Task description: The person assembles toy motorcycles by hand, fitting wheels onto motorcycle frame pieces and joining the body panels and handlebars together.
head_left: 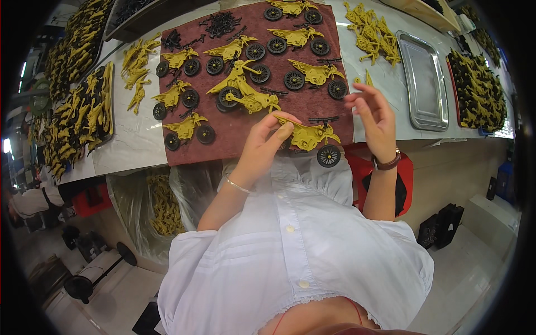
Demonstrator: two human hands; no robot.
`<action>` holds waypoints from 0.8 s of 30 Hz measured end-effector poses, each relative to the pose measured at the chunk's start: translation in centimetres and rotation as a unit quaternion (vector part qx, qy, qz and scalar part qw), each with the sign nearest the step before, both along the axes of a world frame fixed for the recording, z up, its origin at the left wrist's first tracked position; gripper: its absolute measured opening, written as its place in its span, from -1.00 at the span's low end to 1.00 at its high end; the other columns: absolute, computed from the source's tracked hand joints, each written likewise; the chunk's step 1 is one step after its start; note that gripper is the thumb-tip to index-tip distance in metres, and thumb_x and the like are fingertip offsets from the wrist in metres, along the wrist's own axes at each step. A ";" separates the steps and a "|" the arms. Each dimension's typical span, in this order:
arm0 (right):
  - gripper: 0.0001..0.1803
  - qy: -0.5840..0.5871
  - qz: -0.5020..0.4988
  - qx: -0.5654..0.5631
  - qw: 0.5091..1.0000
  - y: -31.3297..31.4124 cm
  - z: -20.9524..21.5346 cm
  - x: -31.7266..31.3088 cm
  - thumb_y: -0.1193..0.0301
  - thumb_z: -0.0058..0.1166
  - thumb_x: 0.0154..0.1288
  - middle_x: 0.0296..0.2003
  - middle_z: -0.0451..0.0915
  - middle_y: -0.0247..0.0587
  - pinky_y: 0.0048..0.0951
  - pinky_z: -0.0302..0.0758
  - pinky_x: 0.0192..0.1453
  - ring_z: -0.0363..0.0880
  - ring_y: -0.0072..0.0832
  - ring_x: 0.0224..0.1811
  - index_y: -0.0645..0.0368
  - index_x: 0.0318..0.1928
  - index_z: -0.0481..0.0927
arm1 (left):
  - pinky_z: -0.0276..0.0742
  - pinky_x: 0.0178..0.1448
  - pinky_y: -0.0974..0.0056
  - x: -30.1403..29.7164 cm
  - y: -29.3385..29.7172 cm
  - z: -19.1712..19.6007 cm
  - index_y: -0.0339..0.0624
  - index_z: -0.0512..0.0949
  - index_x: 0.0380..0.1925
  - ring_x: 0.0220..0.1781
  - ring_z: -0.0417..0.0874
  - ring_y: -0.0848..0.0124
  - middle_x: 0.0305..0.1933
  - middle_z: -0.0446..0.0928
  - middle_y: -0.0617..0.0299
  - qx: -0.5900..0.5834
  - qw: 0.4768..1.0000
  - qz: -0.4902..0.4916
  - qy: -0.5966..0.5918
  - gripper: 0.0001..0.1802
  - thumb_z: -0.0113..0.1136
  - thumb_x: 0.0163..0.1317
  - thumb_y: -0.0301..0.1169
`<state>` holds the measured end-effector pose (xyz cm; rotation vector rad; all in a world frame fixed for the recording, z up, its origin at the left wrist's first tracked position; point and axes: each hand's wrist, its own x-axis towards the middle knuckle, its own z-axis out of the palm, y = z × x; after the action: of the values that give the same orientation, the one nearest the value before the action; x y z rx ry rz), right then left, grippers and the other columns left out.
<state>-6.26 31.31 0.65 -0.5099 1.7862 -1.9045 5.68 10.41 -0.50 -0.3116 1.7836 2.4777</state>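
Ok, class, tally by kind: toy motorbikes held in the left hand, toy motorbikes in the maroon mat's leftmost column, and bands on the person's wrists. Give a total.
Toy motorbike, left hand: 1
Toy motorbikes, leftmost column on mat: 3
Wristbands: 2
Total: 6

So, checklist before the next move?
1. Left hand gripping the yellow toy motorcycle: ok.
2. Black wheel at the motorcycle's right end: ok, present.
3. Motorcycle unobstructed: not ok, fingers cover its left end.
4. Right hand open and apart from the motorcycle: ok.
5. Right fingertips clear of the small yellow piece: cannot tell, too close in view.
6. Black parts pile on the red cloth: ok.
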 end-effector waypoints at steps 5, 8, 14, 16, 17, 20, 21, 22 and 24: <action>-0.70 0.456 -0.242 0.419 0.747 4.5 -3.6 -2.5 0.38 0.19 0.16 -0.10 0.54 -0.10 -0.39 0.44 -0.07 0.54 -0.28 -0.12 0.18 -0.09 0.59 | 0.52 -0.11 0.39 -0.1 0.0 0.2 -0.26 0.44 -0.10 -0.16 0.55 0.54 -0.16 0.51 0.26 0.083 0.996 0.016 -0.028 -0.74 -0.11 0.39 -0.32; -0.70 0.406 -0.232 0.389 0.794 5.8 -4.4 -2.5 0.39 0.21 0.13 -0.07 0.52 -0.06 -0.34 0.45 -0.05 0.52 -0.24 -0.09 0.14 -0.09 0.61 | 0.57 -0.10 0.29 -0.2 0.0 0.5 -0.26 0.42 -0.06 -0.11 0.58 0.45 -0.12 0.52 0.18 0.123 0.991 0.023 -0.039 -0.65 -0.23 0.43 -0.23; -0.76 0.284 -0.242 0.347 0.861 6.6 -3.8 -2.5 0.47 0.18 0.14 -0.13 0.56 -0.10 -0.39 0.48 -0.07 0.56 -0.28 -0.16 0.16 -0.14 0.64 | 0.59 -0.10 0.21 -0.4 0.1 0.2 -0.28 0.41 -0.04 -0.09 0.61 0.36 -0.07 0.52 0.09 0.161 0.985 0.028 -0.051 -0.56 -0.33 0.45 -0.15; -0.76 0.295 -0.257 0.289 0.874 5.8 -3.5 -2.1 0.49 0.20 0.12 -0.15 0.57 -0.10 -0.40 0.48 -0.09 0.56 -0.28 -0.18 0.18 -0.15 0.64 | 0.59 -0.08 0.19 -0.4 0.1 0.0 -0.28 0.40 -0.02 -0.08 0.61 0.34 -0.08 0.53 0.09 0.163 0.985 0.027 -0.050 -0.53 -0.37 0.45 -0.13; -0.76 0.304 -0.272 0.229 0.884 5.0 -3.3 -1.7 0.51 0.21 0.10 -0.17 0.58 -0.11 -0.41 0.49 -0.10 0.57 -0.29 -0.19 0.20 -0.16 0.64 | 0.59 -0.08 0.19 -0.5 0.2 0.1 -0.28 0.40 -0.02 -0.08 0.61 0.34 -0.08 0.53 0.09 0.162 0.985 0.029 -0.050 -0.53 -0.37 0.45 -0.13; -0.73 0.333 -0.190 0.169 0.908 1.2 0.3 1.4 0.56 0.24 0.03 -0.17 0.58 -0.12 -0.43 0.49 -0.10 0.56 -0.30 -0.17 0.23 -0.18 0.64 | 0.59 -0.06 0.17 -0.5 0.2 0.0 -0.26 0.38 0.00 -0.07 0.61 0.33 -0.08 0.54 0.08 0.166 0.984 0.031 -0.056 -0.49 -0.42 0.45 -0.07; -0.73 0.369 -0.145 0.162 0.904 -0.2 1.2 2.3 0.58 0.25 0.00 -0.17 0.58 -0.12 -0.42 0.50 -0.11 0.56 -0.29 -0.15 0.23 -0.20 0.64 | 0.58 -0.04 0.16 -0.4 0.2 0.0 -0.25 0.37 0.01 -0.05 0.60 0.33 -0.07 0.53 0.09 0.162 0.985 0.031 -0.058 -0.46 -0.44 0.45 -0.04; -0.72 0.406 -0.102 0.159 0.894 -1.2 2.0 3.0 0.59 0.26 -0.03 -0.16 0.58 -0.13 -0.42 0.50 -0.11 0.55 -0.28 -0.14 0.24 -0.21 0.63 | 0.58 -0.03 0.15 -0.5 0.2 0.1 -0.24 0.37 0.01 -0.04 0.59 0.33 -0.05 0.52 0.09 0.161 0.985 0.025 -0.061 -0.44 -0.47 0.45 -0.02; -0.72 0.427 -0.073 0.153 0.888 -2.7 2.1 3.9 0.60 0.25 -0.04 -0.16 0.57 -0.13 -0.41 0.51 -0.12 0.53 -0.26 -0.12 0.24 -0.22 0.63 | 0.58 -0.07 0.21 -0.7 0.6 0.3 -0.27 0.39 -0.03 -0.08 0.60 0.35 -0.08 0.53 0.08 0.171 0.982 0.046 -0.063 -0.44 -0.42 0.44 -0.01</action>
<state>-2.32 28.62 2.74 -1.2594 2.6701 -1.5195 5.00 11.01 -0.22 -0.5193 1.2956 2.6977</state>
